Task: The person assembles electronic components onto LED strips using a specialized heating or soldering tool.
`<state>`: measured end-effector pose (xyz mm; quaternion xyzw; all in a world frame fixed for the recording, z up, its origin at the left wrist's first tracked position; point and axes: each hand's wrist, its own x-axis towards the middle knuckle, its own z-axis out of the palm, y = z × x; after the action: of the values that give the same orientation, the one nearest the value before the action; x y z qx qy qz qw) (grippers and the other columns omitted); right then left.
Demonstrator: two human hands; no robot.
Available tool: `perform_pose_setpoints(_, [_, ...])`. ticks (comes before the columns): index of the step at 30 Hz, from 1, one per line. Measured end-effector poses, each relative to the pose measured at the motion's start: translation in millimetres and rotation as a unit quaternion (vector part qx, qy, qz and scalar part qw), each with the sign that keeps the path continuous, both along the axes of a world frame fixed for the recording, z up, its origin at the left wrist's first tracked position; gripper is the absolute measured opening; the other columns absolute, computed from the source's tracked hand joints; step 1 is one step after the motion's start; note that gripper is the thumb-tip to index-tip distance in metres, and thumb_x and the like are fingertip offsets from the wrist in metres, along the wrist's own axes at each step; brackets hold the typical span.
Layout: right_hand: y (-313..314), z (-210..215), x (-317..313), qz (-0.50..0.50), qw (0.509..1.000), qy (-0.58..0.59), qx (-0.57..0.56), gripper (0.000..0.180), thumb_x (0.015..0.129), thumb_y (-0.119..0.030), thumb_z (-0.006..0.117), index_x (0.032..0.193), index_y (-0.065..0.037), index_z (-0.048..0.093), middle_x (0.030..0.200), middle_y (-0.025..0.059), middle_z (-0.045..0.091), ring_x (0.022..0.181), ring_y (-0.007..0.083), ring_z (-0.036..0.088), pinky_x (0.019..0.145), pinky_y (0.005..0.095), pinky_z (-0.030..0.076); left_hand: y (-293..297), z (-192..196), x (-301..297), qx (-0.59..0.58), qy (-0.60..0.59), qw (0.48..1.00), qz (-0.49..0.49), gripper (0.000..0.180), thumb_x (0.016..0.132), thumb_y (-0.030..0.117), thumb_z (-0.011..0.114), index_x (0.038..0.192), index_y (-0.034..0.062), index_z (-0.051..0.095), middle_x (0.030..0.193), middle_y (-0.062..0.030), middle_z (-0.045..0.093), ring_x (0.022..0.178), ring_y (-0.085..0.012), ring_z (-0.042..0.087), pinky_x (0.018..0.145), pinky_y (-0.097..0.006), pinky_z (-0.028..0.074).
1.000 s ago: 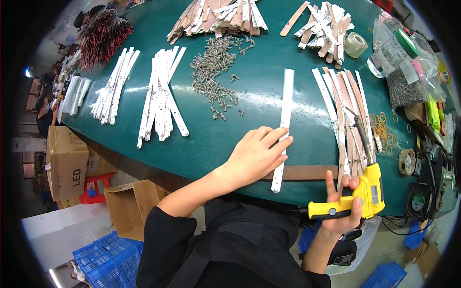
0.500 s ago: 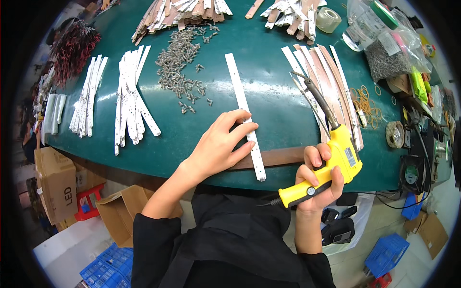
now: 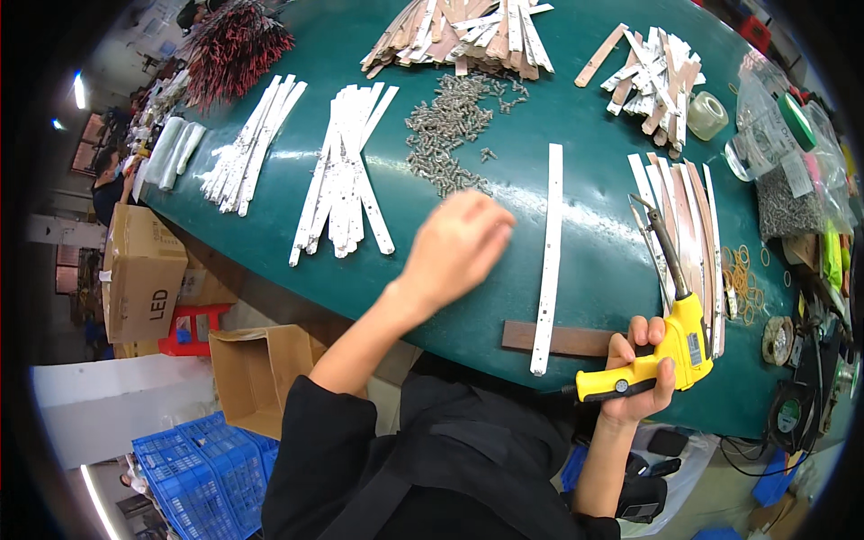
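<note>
My right hand (image 3: 641,396) is wrapped round the handle of a yellow soldering gun (image 3: 688,337), its dark barrel pointing up and away. Left of it, a white LED strip board (image 3: 548,261) lies on the table, its near end resting across a flat brown bar (image 3: 580,340). My left hand (image 3: 457,247) hovers just short of a heap of small metal parts like screws or pins (image 3: 445,130). Its fingers are bent and smeared by motion, so whether they hold anything does not show.
White strips lie in bundles (image 3: 346,180) on the left. More strips (image 3: 706,234) sit beneath the gun's tip, with larger piles (image 3: 486,36) at the back. Rubber bands (image 3: 740,283), a tape roll (image 3: 707,115) and a bag of metal parts (image 3: 787,205) are at right.
My left hand has come off the strip board and moved left and away, toward the small metal parts. The view has turned left; the right hand keeps hold of the soldering gun.
</note>
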<state>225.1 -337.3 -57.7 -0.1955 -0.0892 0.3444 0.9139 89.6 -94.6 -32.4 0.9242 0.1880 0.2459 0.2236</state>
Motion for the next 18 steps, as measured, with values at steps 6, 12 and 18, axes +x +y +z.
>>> perform_pose_setpoints(6, [1.0,-3.8,-1.0,0.016,1.000,-0.017,-0.007,0.043,0.085,-0.013,0.066,0.118,-0.004,0.041,0.102,0.0062,0.044,0.094,0.0170,0.040,0.076,0.0299,0.042,34.5,-2.2,-8.2,0.006,0.035,0.997,0.067,0.013,0.082,0.007,0.068,0.093,0.0048,0.063,0.091,-0.0097,0.057,0.089,-0.0291,0.057,0.080,-0.039,0.047])
perform_pose_setpoints(12, [2.6,1.1,-5.3,0.026,0.999,-0.028,-0.037,0.040,0.086,-0.015,0.065,0.117,-0.004,0.042,0.102,0.0053,0.046,0.094,0.0163,0.043,0.077,0.0331,0.042,34.7,-11.6,-5.0,0.081,0.055,0.993,0.063,0.013,0.082,0.006,0.068,0.094,0.0047,0.063,0.096,-0.0090,0.057,0.092,-0.0281,0.057,0.082,-0.037,0.047])
perform_pose_setpoints(18, [13.9,12.9,-20.5,0.074,0.995,0.056,0.034,0.042,0.083,-0.020,0.065,0.115,0.000,0.046,0.101,0.0062,0.050,0.103,0.0184,0.050,0.108,0.0712,0.029,-7.1,12.3,5.2,-0.227,0.008,0.974,-0.007,0.009,0.088,0.005,0.064,0.096,0.0012,0.064,0.093,-0.0079,0.065,0.085,-0.0193,0.064,0.076,-0.030,0.051])
